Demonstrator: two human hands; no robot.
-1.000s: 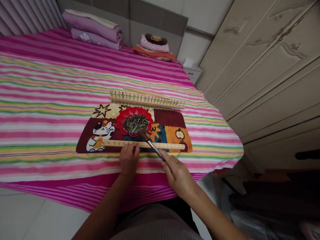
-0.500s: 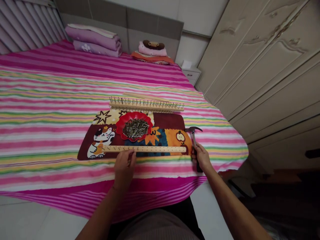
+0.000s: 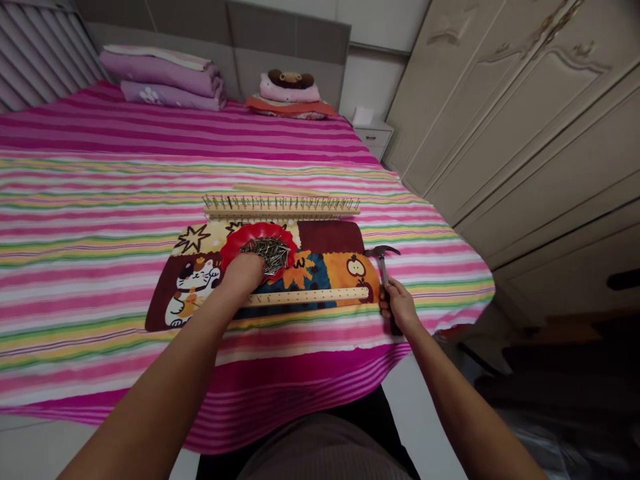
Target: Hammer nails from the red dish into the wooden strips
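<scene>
My left hand (image 3: 247, 272) reaches into the left side of a red scalloped bowl (image 3: 231, 248) heaped with nails (image 3: 274, 252); its fingertips are hidden, so I cannot see whether they grip any. Wrapped round the handle of a claw hammer (image 3: 383, 261), my right hand (image 3: 401, 303) rests at the right end of the mat, hammer head pointing away. A light wooden strip (image 3: 310, 296) with rows of holes lies crosswise in front of the bowl, partly behind my left forearm. A few nails stand in its left part. Under these lies a patterned mat (image 3: 333, 237).
Behind the mat, wooden strips (image 3: 285, 210) bristle with upright nails, and a thin bare strip (image 3: 280, 190) lies beyond. Everything sits on a bed with a striped cover (image 3: 100, 220). Folded bedding (image 3: 170, 73) is at the back; a wardrobe (image 3: 520, 107) stands to the right.
My left hand has moved from the wooden strip up and away into the bowl of nails. My right hand still holds the hammer in about the same place. The view has shifted slightly.
</scene>
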